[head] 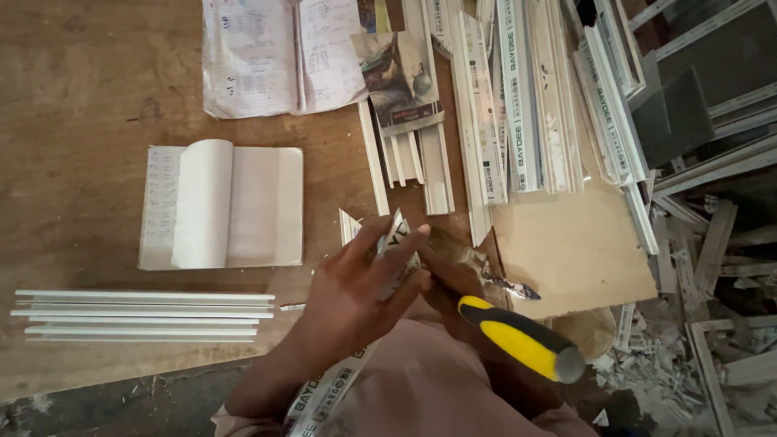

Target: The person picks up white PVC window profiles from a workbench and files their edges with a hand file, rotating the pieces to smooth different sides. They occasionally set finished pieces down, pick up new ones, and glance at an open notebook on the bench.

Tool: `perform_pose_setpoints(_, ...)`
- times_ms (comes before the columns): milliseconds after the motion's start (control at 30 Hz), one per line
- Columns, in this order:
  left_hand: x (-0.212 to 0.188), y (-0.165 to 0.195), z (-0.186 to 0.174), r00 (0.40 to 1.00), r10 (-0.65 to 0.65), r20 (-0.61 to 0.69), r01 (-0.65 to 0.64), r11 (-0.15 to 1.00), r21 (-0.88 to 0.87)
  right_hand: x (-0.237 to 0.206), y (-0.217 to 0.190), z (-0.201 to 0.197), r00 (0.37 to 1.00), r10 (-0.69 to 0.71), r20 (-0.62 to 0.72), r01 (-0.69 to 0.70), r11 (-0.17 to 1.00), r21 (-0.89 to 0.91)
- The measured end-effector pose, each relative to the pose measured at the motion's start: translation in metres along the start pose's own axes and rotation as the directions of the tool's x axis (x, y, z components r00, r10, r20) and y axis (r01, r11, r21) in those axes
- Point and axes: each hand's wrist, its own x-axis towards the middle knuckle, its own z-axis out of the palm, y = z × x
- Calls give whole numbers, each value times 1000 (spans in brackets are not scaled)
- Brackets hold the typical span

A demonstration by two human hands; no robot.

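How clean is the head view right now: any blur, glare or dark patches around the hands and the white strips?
Head view: the left hand and the white strip piece it holds are slightly motion-soft; the yellow-and-black tool handle is sharper. The open notebook is bright, nearly washed out. The scrap pile at lower right sits in dim shadow. The stacked white strips are evenly lit. Edges bow with wide-angle distortion.

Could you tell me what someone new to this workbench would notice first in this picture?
Probably the yellow-and-black tool handle at lower centre, gripped by the right hand, while the left hand pinches a short white strip beside it. Next, the open notebook on the wooden table, and the heap of white profile strips at top right.
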Motion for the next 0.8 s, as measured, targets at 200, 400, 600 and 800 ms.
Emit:
perform_pose_setpoints(200,1,-2,-2,998,-57,39,59,996,-68,4,-1,0,998,-69,3,69,998,-4)
perform_pose_setpoints(400,3,-7,-3,985,-128,113,143,980,-141,2,5,4,998,-56,-35,56,998,18)
perform_pose_setpoints(600,4,-10,-4,986,-109,127,130,978,-166,2,2,1,999,31,-8,-31,1000,5)
perform_pose_setpoints(800,4,-16,-4,981,-98,167,126,978,-165,4,0,2,999,-47,-8,47,996,75)
